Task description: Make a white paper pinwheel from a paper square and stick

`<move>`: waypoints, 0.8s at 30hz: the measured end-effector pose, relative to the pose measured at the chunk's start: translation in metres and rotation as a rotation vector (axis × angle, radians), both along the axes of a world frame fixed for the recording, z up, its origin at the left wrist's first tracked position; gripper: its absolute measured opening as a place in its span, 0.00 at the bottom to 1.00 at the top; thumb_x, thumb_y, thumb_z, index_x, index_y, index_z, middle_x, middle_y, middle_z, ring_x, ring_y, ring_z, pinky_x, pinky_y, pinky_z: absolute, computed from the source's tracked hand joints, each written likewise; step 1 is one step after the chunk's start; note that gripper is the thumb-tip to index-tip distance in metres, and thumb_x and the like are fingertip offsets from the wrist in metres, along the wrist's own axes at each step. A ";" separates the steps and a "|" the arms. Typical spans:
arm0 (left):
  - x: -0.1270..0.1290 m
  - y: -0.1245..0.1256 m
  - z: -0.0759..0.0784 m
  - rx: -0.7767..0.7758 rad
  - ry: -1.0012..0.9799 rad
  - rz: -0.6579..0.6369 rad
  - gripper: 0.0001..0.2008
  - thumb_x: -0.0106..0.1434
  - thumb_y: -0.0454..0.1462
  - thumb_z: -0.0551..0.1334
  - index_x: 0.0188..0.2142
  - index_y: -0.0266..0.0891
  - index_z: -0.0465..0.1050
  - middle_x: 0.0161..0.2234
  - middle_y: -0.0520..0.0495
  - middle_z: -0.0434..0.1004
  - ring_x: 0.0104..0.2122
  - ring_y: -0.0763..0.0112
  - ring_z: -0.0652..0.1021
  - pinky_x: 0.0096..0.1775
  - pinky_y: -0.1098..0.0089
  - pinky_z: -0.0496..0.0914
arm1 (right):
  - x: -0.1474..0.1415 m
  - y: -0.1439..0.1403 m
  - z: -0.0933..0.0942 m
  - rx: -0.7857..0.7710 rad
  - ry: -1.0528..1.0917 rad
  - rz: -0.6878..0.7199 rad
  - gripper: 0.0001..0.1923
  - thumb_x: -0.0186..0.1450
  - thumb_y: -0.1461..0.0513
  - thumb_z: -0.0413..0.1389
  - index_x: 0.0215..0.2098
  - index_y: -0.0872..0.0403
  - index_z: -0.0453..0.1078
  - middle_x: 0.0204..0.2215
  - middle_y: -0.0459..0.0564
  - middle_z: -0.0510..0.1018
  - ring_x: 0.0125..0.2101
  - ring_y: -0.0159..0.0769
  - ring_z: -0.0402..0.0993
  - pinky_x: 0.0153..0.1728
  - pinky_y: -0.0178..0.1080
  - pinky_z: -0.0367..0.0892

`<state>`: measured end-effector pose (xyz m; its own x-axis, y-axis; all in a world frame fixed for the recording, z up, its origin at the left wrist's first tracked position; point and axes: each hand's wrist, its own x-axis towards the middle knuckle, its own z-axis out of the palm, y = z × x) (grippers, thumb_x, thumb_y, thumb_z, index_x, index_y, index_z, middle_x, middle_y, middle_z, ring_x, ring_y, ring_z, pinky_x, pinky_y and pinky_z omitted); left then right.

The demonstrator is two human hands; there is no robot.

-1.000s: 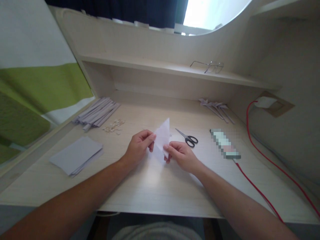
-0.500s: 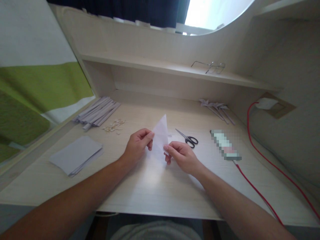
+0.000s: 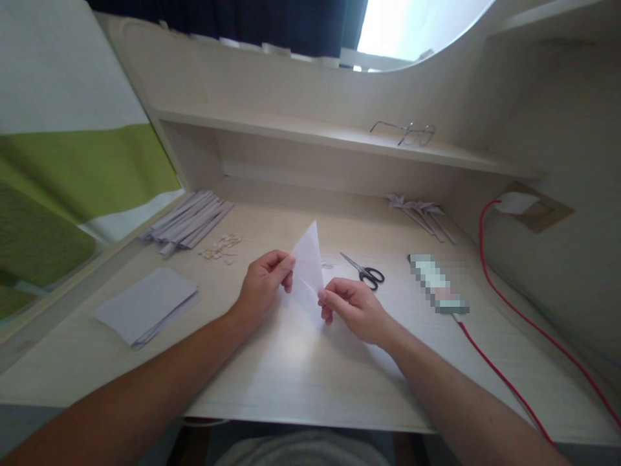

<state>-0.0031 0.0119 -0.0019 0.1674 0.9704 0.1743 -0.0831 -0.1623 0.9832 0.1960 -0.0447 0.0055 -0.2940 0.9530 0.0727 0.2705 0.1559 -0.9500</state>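
A thin white sheet of paper [image 3: 307,260] is held up over the middle of the desk, one corner pointing away from me. My left hand [image 3: 270,277] pinches its left edge between thumb and fingers. At the lower right edge, my right hand [image 3: 350,305] grips the paper the same way. A slanting line, a crease or folded edge, shows across its lower part. Scissors [image 3: 365,270] with black handles lie closed just beyond my right hand, and a small white paper scrap [image 3: 328,266] lies beside the held sheet.
Rolled paper sticks [image 3: 191,223] are piled at the back left, near small pale pieces [image 3: 220,247]. A stack of paper [image 3: 148,304] lies at left. Paper pinwheels [image 3: 420,213] sit back right. A phone [image 3: 436,281] on a red cable [image 3: 502,375] is at right. Glasses [image 3: 410,133] rest on the shelf.
The paper and both hands have shifted slightly left. A slanting line now shows on the paper's lower part, where it looked plainer before. Both hands keep their pinch.
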 end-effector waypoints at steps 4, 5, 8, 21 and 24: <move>0.002 -0.004 0.002 -0.018 0.028 -0.147 0.15 0.63 0.44 0.66 0.25 0.37 0.71 0.17 0.54 0.69 0.19 0.75 0.68 0.27 0.71 0.63 | 0.003 0.004 -0.002 0.021 0.049 -0.032 0.20 0.71 0.52 0.56 0.26 0.54 0.72 0.22 0.46 0.77 0.25 0.33 0.72 0.30 0.35 0.65; 0.002 -0.005 0.003 -0.025 0.037 -0.191 0.15 0.62 0.45 0.66 0.25 0.37 0.72 0.17 0.54 0.69 0.19 0.74 0.68 0.27 0.71 0.63 | 0.004 0.005 -0.003 0.038 0.060 -0.056 0.20 0.71 0.52 0.56 0.25 0.54 0.71 0.22 0.45 0.76 0.25 0.32 0.71 0.30 0.35 0.65; 0.003 -0.006 0.002 -0.033 0.047 -0.269 0.15 0.62 0.46 0.66 0.26 0.37 0.73 0.17 0.54 0.69 0.19 0.74 0.69 0.27 0.71 0.63 | 0.007 0.008 -0.005 0.059 0.090 -0.086 0.22 0.71 0.51 0.56 0.23 0.54 0.70 0.22 0.46 0.75 0.25 0.33 0.70 0.30 0.35 0.65; 0.000 -0.007 0.001 -0.023 0.072 -0.424 0.16 0.64 0.45 0.64 0.24 0.37 0.70 0.18 0.54 0.68 0.20 0.74 0.67 0.28 0.71 0.61 | 0.007 0.010 -0.003 0.077 0.228 -0.173 0.20 0.67 0.50 0.60 0.23 0.54 0.72 0.20 0.46 0.75 0.23 0.34 0.72 0.27 0.36 0.68; -0.001 -0.006 -0.001 -0.031 0.092 -0.453 0.16 0.63 0.44 0.65 0.23 0.37 0.72 0.17 0.53 0.69 0.20 0.74 0.68 0.27 0.71 0.60 | 0.008 0.012 -0.003 0.083 0.270 -0.216 0.19 0.67 0.51 0.60 0.25 0.54 0.73 0.21 0.45 0.75 0.23 0.33 0.72 0.28 0.36 0.69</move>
